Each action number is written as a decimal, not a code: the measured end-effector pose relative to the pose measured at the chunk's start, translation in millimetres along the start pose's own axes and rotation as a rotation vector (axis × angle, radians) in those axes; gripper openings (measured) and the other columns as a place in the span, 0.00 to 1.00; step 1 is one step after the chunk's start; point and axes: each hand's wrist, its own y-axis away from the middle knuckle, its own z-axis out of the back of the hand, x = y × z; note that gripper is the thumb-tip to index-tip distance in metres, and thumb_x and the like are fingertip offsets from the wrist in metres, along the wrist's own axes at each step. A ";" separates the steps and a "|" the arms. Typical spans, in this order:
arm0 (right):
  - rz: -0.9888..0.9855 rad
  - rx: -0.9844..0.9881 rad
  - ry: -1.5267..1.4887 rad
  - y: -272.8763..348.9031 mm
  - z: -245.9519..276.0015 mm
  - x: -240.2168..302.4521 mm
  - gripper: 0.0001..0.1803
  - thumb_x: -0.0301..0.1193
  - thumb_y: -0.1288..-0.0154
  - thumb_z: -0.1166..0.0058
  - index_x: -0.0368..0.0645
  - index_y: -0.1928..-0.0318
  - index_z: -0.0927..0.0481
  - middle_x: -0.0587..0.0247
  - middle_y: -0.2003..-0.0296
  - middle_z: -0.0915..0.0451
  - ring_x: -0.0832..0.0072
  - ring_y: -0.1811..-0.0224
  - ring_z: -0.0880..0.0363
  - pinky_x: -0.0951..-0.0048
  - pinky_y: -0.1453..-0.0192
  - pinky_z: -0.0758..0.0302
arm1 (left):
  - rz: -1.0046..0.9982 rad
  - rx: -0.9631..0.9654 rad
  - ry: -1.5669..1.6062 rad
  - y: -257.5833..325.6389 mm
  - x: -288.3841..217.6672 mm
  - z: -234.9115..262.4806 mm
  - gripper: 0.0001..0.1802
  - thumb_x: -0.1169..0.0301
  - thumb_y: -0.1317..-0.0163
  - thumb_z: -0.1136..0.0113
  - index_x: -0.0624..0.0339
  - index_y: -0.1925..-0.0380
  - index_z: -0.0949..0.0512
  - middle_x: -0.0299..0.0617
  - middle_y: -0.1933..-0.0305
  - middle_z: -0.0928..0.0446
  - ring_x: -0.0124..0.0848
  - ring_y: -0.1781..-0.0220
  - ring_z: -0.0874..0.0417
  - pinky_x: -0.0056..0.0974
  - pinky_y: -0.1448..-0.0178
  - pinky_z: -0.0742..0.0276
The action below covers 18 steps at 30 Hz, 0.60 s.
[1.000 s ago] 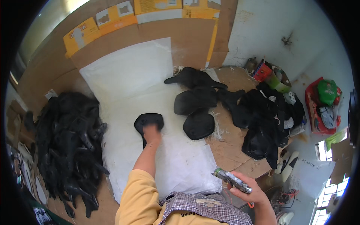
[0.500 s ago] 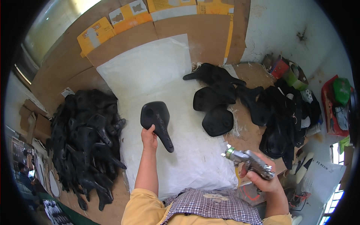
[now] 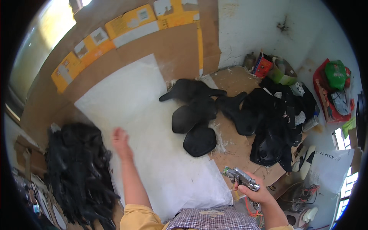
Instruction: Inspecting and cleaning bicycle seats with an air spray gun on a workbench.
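Note:
My left hand [image 3: 120,140] hovers with loose fingers at the left edge of the white sheet [image 3: 153,153], right beside a big heap of black saddle-shaped pieces [image 3: 74,172]; it holds nothing. My right hand [image 3: 257,191] is low at the right, closed around a metal spray gun [image 3: 241,178] whose nozzle points left over the sheet's corner. Three black saddle pieces [image 3: 195,119] lie on the sheet's right side, apart from both hands.
More black pieces [image 3: 268,119] are piled on cardboard at the right. Cardboard panels [image 3: 176,50] line the back wall. Cans and a tape roll [image 3: 272,67] stand in the far corner, a red bag [image 3: 333,92] at the right, and wires lie by my right hand.
My left hand carried the black saddle piece off the white sheet leftward to the heap and let it go. The view shifted; my right hand kept the spray gun.

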 end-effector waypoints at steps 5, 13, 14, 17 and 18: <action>-0.066 -0.013 -0.018 -9.6 10.1 2.1 0.26 0.30 0.41 0.39 0.38 0.43 0.30 0.67 0.63 0.21 0.82 0.61 0.25 0.79 0.56 0.28 | -0.469 0.699 -1.013 49.6 161.7 -67.7 0.30 0.72 0.63 0.30 0.50 0.53 0.25 0.51 0.45 0.29 0.51 0.40 0.34 0.51 0.35 0.40; 0.008 -0.004 -0.081 -13.9 16.0 21.5 0.26 0.30 0.42 0.39 0.37 0.44 0.29 0.65 0.61 0.20 0.81 0.60 0.24 0.78 0.55 0.28 | -0.264 0.443 -0.770 32.8 113.5 -109.4 0.10 0.70 0.43 0.40 0.58 0.61 0.25 0.45 0.59 0.23 0.39 0.62 0.21 0.39 0.62 0.24; -0.016 0.003 -0.077 -15.9 14.4 21.6 0.26 0.30 0.42 0.39 0.37 0.44 0.29 0.64 0.61 0.20 0.81 0.60 0.24 0.78 0.55 0.28 | 0.112 0.313 -0.547 32.2 99.5 -106.1 0.07 0.70 0.38 0.44 0.59 0.63 0.26 0.42 0.62 0.23 0.33 0.69 0.21 0.35 0.71 0.23; -0.027 0.064 -0.039 -26.9 3.8 17.3 0.27 0.32 0.42 0.38 0.36 0.44 0.29 0.64 0.61 0.21 0.81 0.60 0.25 0.78 0.55 0.28 | 0.366 0.150 -0.216 40.6 65.7 -74.5 0.06 0.68 0.35 0.47 0.57 0.66 0.29 0.37 0.71 0.25 0.25 0.76 0.24 0.29 0.77 0.26; -0.018 0.062 -0.012 -30.0 0.4 19.0 0.27 0.32 0.43 0.38 0.36 0.44 0.29 0.64 0.62 0.21 0.81 0.61 0.25 0.79 0.56 0.28 | 0.490 0.084 -0.084 48.2 56.9 -65.6 0.05 0.68 0.34 0.48 0.57 0.66 0.30 0.36 0.74 0.26 0.26 0.77 0.24 0.30 0.76 0.25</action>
